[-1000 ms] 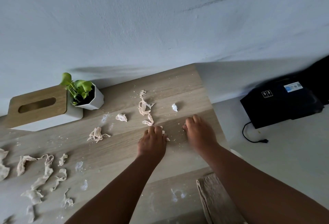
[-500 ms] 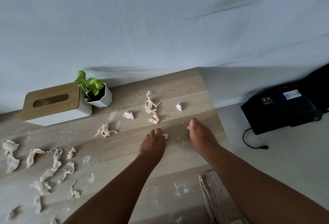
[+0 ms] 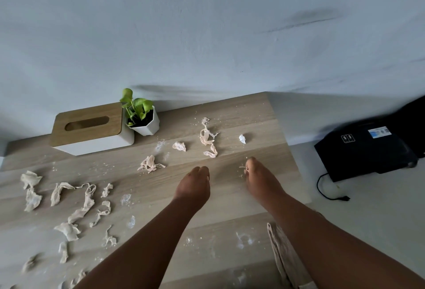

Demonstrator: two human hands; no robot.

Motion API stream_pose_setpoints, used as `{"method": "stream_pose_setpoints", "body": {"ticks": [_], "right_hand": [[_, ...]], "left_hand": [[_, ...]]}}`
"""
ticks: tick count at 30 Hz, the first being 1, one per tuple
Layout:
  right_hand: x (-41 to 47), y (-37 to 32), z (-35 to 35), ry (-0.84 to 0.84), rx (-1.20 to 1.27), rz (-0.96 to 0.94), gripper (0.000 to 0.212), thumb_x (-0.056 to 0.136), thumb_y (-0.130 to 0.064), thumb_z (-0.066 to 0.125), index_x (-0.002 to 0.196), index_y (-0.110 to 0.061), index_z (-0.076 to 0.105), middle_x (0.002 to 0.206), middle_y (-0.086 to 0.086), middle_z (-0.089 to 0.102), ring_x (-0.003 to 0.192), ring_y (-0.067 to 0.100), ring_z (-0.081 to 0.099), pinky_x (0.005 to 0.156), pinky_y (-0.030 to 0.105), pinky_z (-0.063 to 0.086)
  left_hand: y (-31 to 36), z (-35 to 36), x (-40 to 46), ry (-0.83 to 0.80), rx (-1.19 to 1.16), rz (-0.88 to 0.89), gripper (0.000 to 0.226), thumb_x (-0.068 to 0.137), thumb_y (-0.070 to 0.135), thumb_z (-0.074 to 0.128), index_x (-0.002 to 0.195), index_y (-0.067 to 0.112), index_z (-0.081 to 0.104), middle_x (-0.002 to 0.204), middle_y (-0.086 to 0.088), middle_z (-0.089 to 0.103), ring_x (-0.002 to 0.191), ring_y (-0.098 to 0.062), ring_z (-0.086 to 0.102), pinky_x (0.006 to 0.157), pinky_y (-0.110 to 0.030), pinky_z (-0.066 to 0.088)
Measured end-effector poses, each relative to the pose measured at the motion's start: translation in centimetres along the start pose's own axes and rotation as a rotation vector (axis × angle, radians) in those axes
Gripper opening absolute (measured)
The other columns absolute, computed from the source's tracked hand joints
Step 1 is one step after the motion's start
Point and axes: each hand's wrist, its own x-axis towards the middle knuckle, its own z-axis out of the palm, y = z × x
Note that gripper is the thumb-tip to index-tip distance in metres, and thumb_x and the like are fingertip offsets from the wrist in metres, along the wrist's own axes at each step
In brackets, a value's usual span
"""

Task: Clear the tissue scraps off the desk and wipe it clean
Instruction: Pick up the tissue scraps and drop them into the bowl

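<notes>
1. Head view: both hands hover over the table's right end. The left hand (image 3: pixel 193 185) has its fingers curled under; whether it holds anything I cannot tell. The right hand (image 3: pixel 258 179) pinches a small wisp.
2. Tissue scraps (image 3: pixel 150 164) lie across the table (image 3: pixel 271 127), most toward its left edge.
3. They look light, soft and easily torn; pinch each bunch at its thickest part.
4. Count: roughly twenty scraps, one tissue box (image 3: pixel 89 127), one plant pot (image 3: pixel 143 121).

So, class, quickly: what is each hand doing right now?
Left hand: fingers curled under, hold cannot be told.
Right hand: pinching a small tissue scrap.
</notes>
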Motion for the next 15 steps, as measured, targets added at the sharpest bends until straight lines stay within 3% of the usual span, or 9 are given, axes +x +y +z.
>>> {"method": "stream_pose_setpoints", "body": {"ticks": [4,8,12,15], "right_hand": [[0.0,-0.4,0.1,-0.019,-0.021,0.018,0.007,0.098,-0.007,0.049,0.104,-0.009,0.052,0.098,0.011,0.063,0.090,0.032,0.063,0.068,0.030,0.037],[0.4,-0.8,0.1,-0.038,-0.019,0.046,0.022,0.094,-0.001,0.050,0.114,-0.009,0.055,0.110,0.012,0.063,0.099,0.032,0.063,0.073,0.031,0.041],[0.9,-1.0,-0.1,-0.052,-0.060,0.038,0.028,0.094,0.001,0.052,0.121,-0.005,0.056,0.116,0.016,0.061,0.104,0.034,0.062,0.083,0.035,0.046],[1.5,-1.0,-0.1,-0.008,-0.059,0.031,0.025,0.090,0.007,0.053,0.113,-0.002,0.059,0.109,0.018,0.060,0.098,0.036,0.061,0.077,0.033,0.041]], "left_hand": [[-0.4,-0.8,-0.6,0.041,-0.005,0.007,0.008,0.094,0.019,0.051,0.094,0.012,0.054,0.091,-0.007,0.057,0.080,-0.030,0.056,0.067,-0.036,0.044],[-0.7,-1.1,-0.5,0.071,0.021,0.028,0.024,0.102,0.034,0.049,0.087,0.015,0.052,0.086,-0.005,0.056,0.079,-0.030,0.057,0.064,-0.037,0.042],[-1.1,-1.7,0.1,0.043,-0.015,0.011,0.014,0.098,0.022,0.049,0.085,0.018,0.046,0.084,-0.004,0.055,0.079,-0.032,0.056,0.064,-0.038,0.043],[-1.4,-2.0,0.7,-0.011,-0.046,0.029,0.004,0.092,0.015,0.050,0.089,0.017,0.048,0.087,-0.004,0.057,0.080,-0.030,0.055,0.069,-0.041,0.048]]}}
